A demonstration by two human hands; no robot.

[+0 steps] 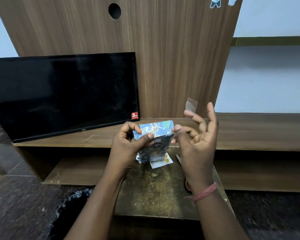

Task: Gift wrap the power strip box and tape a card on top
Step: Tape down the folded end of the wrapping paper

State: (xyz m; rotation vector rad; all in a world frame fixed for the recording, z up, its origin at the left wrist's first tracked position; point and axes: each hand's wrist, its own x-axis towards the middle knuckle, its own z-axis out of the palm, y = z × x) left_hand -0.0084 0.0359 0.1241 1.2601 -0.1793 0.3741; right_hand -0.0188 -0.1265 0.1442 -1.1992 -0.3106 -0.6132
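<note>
The power strip box [154,141], wrapped in blue animal-print paper, stands on end on a worn brown stool top [156,189]. My left hand [128,144] grips its upper left side, thumb across the folded top flap. My right hand [196,135] is at the box's upper right; two lower fingertips touch the folded corner, the other fingers are spread. A short piece of clear tape [190,104] sticks up from one raised fingertip. A white card [161,163] lies flat under and just in front of the box.
A black TV [62,96] leans on a wooden shelf [249,132] behind the stool, against a wood panel [171,49]. A black plastic bag [71,203] lies on the dark floor at lower left. A thin pale object [177,157] pokes out beside my right hand.
</note>
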